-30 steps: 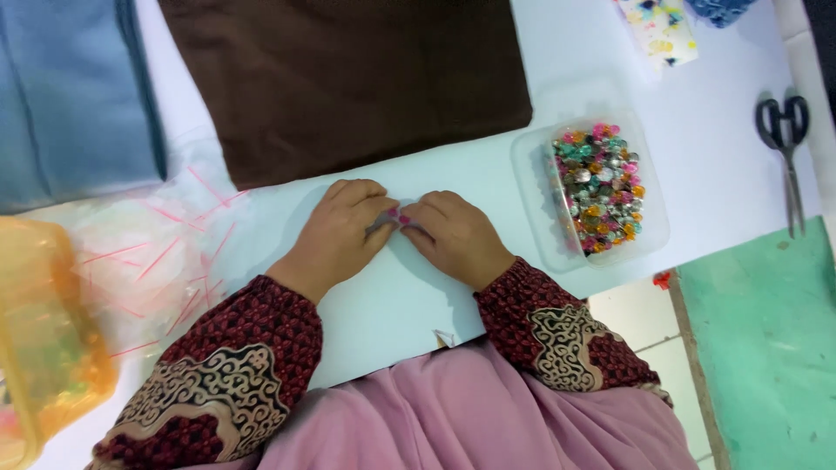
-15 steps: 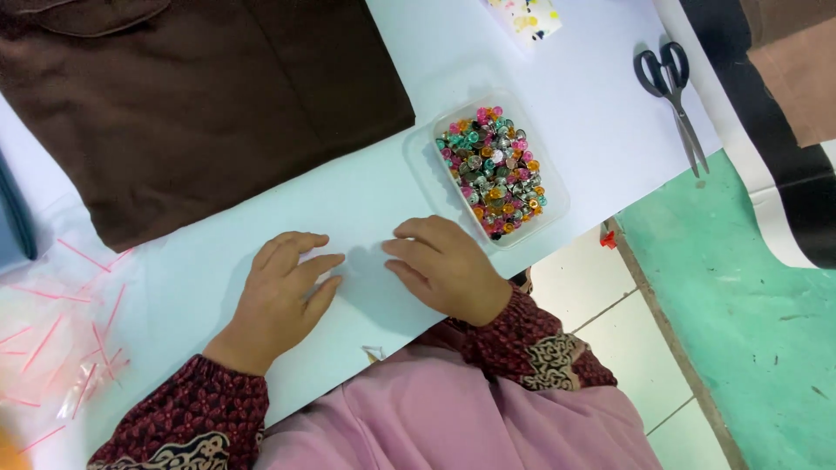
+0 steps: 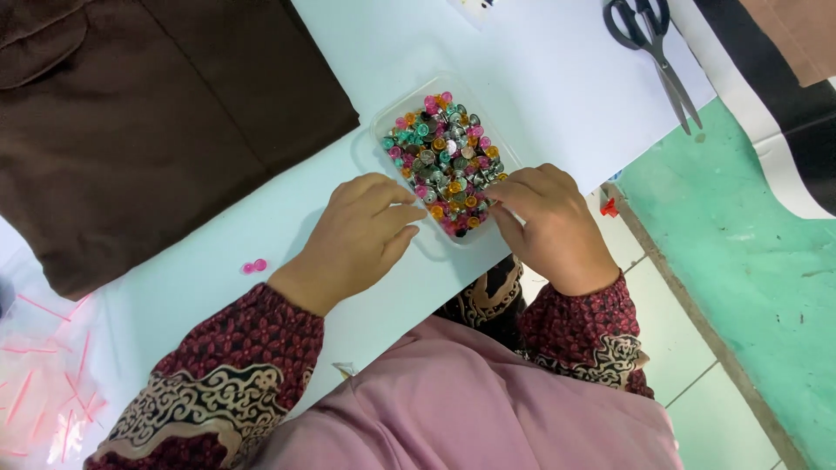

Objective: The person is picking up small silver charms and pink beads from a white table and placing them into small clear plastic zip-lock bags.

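**Both hands at a tray of coloured snap buttons**

Nearest the camera lies a fold of pink cloth (image 3: 461,409) across the lap, and above it two patterned dark-red sleeves (image 3: 226,383) reach forward over the white table (image 3: 540,61).

The left hand (image 3: 357,239) rests on the table just beside the near-left edge of a clear plastic tray (image 3: 370,130). Its fingers are loosely curled, their tips touching or nearly touching the tray's wall; it grips nothing that shows. The right hand (image 3: 549,222) lies at the tray's near-right corner, close to the table edge. Its fingertips (image 3: 498,187) are pinched together down among the buttons (image 3: 444,157), seemingly taking hold of one, though the piece itself is too small and too hidden to make out for sure.

The tray sits between the two hands and a little beyond them, heaped with small round snap buttons in pink, green, orange and silver.

To the left of the left hand, well apart from the tray, a small pink piece (image 3: 253,266) lies alone on the table. At the lower left corner a clear plastic bag (image 3: 43,392) with thin pink strips is spread flat.

Farther off, a folded dark brown garment (image 3: 148,113) covers the upper left of the table. At the far right, black-handled scissors (image 3: 653,52) lie near the table's edge, with green floor (image 3: 740,244) beyond.
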